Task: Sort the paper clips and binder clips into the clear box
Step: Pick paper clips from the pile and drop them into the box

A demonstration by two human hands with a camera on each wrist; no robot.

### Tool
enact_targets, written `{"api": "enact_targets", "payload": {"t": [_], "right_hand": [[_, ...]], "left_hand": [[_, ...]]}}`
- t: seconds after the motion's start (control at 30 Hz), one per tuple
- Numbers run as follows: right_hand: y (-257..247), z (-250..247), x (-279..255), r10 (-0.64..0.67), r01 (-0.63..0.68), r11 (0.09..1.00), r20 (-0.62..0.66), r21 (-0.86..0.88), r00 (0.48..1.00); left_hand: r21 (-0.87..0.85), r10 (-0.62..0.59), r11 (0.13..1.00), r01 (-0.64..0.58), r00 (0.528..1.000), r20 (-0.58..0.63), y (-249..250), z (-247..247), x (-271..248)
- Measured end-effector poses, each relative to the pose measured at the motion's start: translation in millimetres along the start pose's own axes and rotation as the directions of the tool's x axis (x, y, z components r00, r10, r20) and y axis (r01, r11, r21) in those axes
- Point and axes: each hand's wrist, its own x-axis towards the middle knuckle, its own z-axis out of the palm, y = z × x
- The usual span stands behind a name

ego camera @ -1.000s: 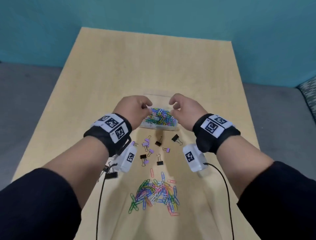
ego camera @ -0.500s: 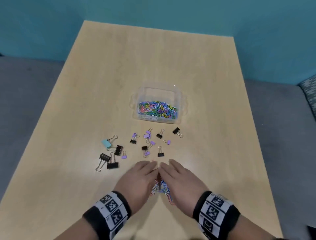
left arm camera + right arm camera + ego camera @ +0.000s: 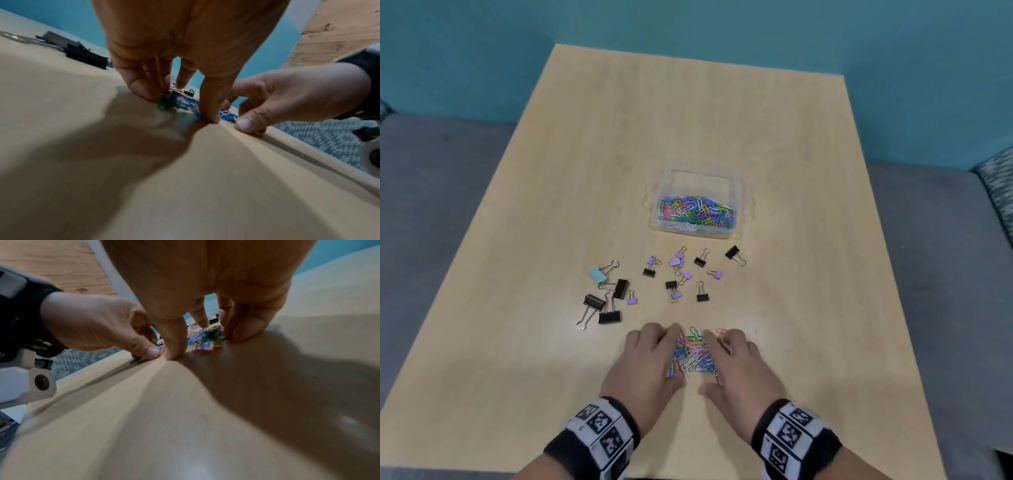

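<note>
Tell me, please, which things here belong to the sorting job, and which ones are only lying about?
Belong to the job:
- loose paper clips, cupped by the left hand and right hand
- scattered binder clips
- clear box, partly filled

Not part of it:
- table
- marker wristbands
- patterned cushion at the right edge

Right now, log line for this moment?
left hand, right hand: cupping paper clips | clear box: part-filled | binder clips: loose on table
</note>
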Motion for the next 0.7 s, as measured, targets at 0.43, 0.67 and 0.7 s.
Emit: {"api": "enact_targets", "payload": {"t": [0.43,0.67,0.7], "right_hand": [[-8,-17,34,-0.024,0.024,0.998,-0.003,-0.061,1.000],[0,-25,37,0.020,-0.017,0.996,-0.037,0.087,0.999],[1,-27,37,0.022,-0.018,0.994,-0.038,0.104,0.999]], "left_hand": [[-0.012,0.043,0.999,-0.043,0.999,-0.026,0,-2,33],[-0.006,0.058,0.998,-0.058,0.998,-0.008,-4,-9,28],[-0.023,0.060,0.998,-0.060,0.998,-0.023,-4,-10,27]]}}
